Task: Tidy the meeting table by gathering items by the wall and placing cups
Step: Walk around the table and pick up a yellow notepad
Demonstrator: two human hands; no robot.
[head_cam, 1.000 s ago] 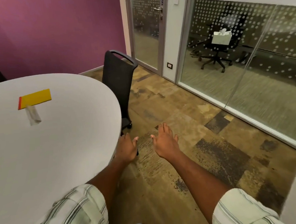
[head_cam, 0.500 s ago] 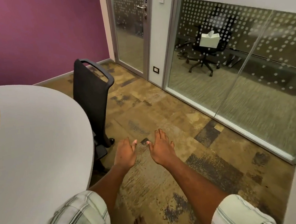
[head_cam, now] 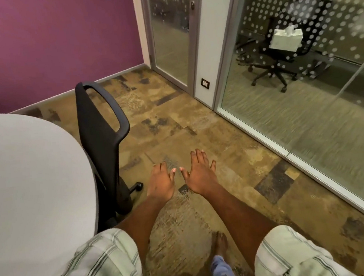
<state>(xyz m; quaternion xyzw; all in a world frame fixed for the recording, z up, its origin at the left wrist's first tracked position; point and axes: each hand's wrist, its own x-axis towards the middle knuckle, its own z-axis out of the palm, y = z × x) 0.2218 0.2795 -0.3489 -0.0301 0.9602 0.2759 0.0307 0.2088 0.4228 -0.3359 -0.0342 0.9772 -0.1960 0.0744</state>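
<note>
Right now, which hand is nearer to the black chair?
Left. The left hand hovers beside the black chair, not touching; the right hand is farther, beyond the left hand.

I see the rounded pale-grey table (head_cam: 29, 174) at the left, its curved edge over the patchy brown carpet floor (head_cam: 197, 118). On that floor a black office chair (head_cam: 100, 132) stands tucked against the table's edge, and a bare foot (head_cam: 219, 243) is planted lower down.
</note>
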